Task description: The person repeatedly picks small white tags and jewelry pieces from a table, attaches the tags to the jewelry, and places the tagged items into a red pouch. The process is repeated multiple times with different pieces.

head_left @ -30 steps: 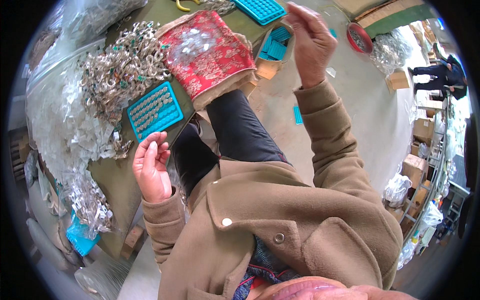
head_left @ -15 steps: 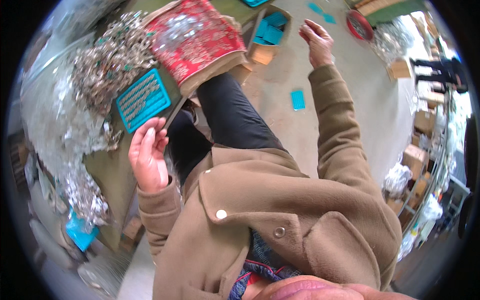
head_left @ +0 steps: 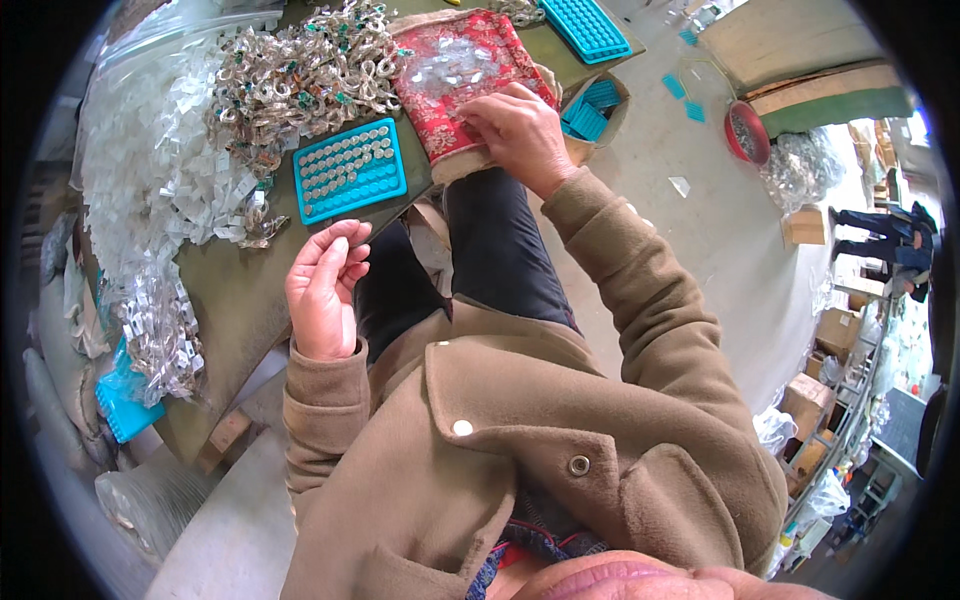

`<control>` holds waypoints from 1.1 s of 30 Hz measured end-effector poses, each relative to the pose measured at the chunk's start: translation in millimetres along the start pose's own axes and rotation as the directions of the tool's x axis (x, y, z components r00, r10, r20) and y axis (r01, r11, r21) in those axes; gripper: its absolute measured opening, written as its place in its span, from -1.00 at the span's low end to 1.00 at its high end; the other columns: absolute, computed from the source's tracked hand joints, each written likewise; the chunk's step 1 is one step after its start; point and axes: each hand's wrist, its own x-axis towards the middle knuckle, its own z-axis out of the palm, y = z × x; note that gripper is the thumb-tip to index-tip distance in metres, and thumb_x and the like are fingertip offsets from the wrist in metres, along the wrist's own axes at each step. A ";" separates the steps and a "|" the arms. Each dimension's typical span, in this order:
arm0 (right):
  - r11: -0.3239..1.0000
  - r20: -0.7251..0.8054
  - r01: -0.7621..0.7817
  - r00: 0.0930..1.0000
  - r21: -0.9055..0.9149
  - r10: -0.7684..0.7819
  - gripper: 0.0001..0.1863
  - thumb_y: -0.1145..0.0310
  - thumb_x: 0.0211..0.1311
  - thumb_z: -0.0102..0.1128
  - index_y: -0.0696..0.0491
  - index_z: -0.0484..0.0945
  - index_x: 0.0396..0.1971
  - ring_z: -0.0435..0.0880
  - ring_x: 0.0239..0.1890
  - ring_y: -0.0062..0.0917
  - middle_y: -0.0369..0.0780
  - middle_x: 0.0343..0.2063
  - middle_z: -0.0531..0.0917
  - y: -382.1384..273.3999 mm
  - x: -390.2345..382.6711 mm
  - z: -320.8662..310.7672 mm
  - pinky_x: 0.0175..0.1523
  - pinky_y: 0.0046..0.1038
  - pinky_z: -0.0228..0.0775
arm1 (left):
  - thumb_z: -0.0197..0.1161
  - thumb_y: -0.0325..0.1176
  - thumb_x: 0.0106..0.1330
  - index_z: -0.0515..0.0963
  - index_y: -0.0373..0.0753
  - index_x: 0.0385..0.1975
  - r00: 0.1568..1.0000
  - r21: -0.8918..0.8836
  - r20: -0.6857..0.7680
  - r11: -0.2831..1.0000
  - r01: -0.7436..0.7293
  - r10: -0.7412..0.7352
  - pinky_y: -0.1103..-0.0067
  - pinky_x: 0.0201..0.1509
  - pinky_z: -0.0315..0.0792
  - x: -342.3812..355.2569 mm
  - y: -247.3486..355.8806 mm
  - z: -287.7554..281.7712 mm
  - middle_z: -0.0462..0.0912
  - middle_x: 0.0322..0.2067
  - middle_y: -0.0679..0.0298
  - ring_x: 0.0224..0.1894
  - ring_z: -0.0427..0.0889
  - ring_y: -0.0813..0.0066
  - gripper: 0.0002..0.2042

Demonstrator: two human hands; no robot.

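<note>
My left hand (head_left: 325, 295) is near the table edge, palm up. Its thumb and fingers are pressed together; anything between them is too small to make out. Just beyond it lies a blue tray (head_left: 377, 187) with rows of small round silvery pieces in most of its cups; the cups toward its near right corner are bare. My right hand (head_left: 525, 135) is bent over a red patterned cloth (head_left: 440, 130), thumb and fingers closed near its surface, the fingertips partly hidden. Small clear, shiny pieces (head_left: 455, 62) are scattered on that cloth.
Left of the tray are a heap of silvery ring-shaped parts (head_left: 300, 75) with green bits and a pile of clear plastic pieces (head_left: 150, 170). Another blue tray (head_left: 585, 30) lies at the far table edge. A carton (head_left: 612, 118) holds blue trays. A red basin (head_left: 745, 132) stands on the floor.
My right hand has come from out over the floor on the right to the red cloth, its fingers now closed. My left hand stays beside the tray. The whole view has shifted.
</note>
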 end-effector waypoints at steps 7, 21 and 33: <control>0.995 -0.206 -0.085 0.976 -0.050 0.073 -0.92 0.40 0.07 0.28 0.01 0.59 -0.42 0.64 -0.29 -0.28 -0.19 -0.47 0.63 2.0 8.1 -3.8 -0.18 -0.29 0.49 | 0.09 -0.45 0.43 0.57 -0.31 -0.04 1.000 -0.055 0.003 0.998 -0.028 0.029 0.70 -0.16 0.55 0.9 0.2 -18.9 0.69 -0.10 0.15 -0.22 0.66 0.62 -0.79; 0.996 -0.105 0.036 0.994 0.084 -0.027 -0.71 0.36 0.21 0.27 -0.01 0.66 -0.05 0.63 0.06 -0.41 -0.24 0.01 0.67 -44.8 43.6 10.9 0.15 -0.35 0.40 | 0.30 -0.45 0.28 0.65 -0.31 -0.21 0.777 0.696 -0.200 0.645 -0.316 0.597 0.68 -0.27 0.49 31.0 33.3 -105.5 0.68 -0.33 0.30 -0.38 0.61 0.64 -0.85; 0.825 0.183 0.019 0.972 0.564 -0.148 -0.81 0.54 0.17 0.22 0.10 0.65 -0.20 0.70 -0.37 -0.29 -0.16 -0.40 0.68 -165.7 31.9 75.8 -0.26 -0.43 0.54 | 0.43 -0.45 0.12 0.67 -0.26 -0.36 0.668 0.805 -0.141 0.477 -0.352 0.730 0.63 -0.36 0.51 35.7 11.1 -104.7 0.56 -0.37 0.30 -0.46 0.59 0.57 -0.88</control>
